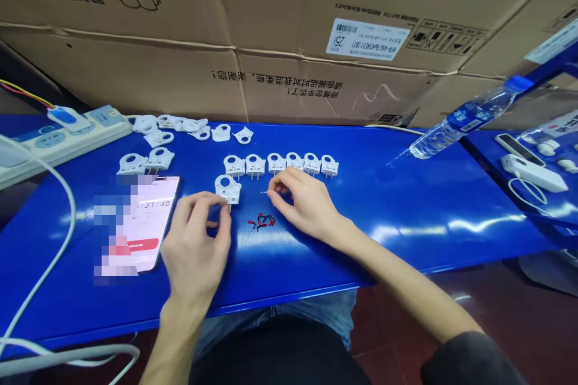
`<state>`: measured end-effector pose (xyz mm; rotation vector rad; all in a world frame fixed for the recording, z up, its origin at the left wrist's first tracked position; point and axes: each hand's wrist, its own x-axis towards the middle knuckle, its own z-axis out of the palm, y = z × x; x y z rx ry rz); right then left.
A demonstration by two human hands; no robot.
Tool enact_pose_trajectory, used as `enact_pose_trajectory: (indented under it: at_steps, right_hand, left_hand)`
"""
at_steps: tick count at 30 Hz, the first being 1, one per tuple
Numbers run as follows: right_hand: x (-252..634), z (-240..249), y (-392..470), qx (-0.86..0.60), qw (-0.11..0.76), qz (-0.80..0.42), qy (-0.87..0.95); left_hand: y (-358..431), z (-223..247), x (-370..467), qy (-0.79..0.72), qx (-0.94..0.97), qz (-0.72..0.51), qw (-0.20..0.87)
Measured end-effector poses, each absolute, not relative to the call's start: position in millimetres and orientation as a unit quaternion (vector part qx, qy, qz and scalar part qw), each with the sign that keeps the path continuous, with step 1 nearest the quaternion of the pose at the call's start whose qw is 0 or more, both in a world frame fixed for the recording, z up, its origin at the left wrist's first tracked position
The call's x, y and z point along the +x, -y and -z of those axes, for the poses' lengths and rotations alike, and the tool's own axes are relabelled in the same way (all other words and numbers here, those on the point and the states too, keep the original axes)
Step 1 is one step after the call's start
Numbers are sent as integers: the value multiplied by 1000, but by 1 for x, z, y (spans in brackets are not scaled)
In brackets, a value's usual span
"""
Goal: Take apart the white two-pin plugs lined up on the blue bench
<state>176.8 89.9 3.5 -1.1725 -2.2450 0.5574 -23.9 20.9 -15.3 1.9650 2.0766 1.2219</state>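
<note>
Plugs first: six white plug housings (280, 164) stand in a row on the blue table (406, 204), prongs toward the person, and one more white plug (228, 188) sits just in front of the row's left end. That single plug is flat, white, with a round finger hole at the top and a grey label on its face; the left hand (196, 246) pinches its lower edge between thumb and fingertips, closed on it. The right hand (302, 198) rests on the table just beside the row, thumb and forefinger pressed together on something thin (too small to tell what). A small heap of red and black bits (262, 222) lies between the two hands. About nine or ten loose white shells (180, 132) lie scattered back left, some overlapping. One phone (149, 222) lies left of the left hand, one power strip (58, 138) at the far left, one water bottle (465, 117) on its side at right.
</note>
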Motion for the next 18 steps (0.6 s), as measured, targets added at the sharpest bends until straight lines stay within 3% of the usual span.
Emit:
enact_pose_trajectory:
  at_steps: [6,18]
  right_hand:
    - [180,-4,-91,-424,153,-239,860]
    - [181,-10,-86,-390,119,-251,878]
  left_hand:
    - [-25,8,-29,-749,557,-358,2]
    - [-44,8,-38,-769,589,-243,-41]
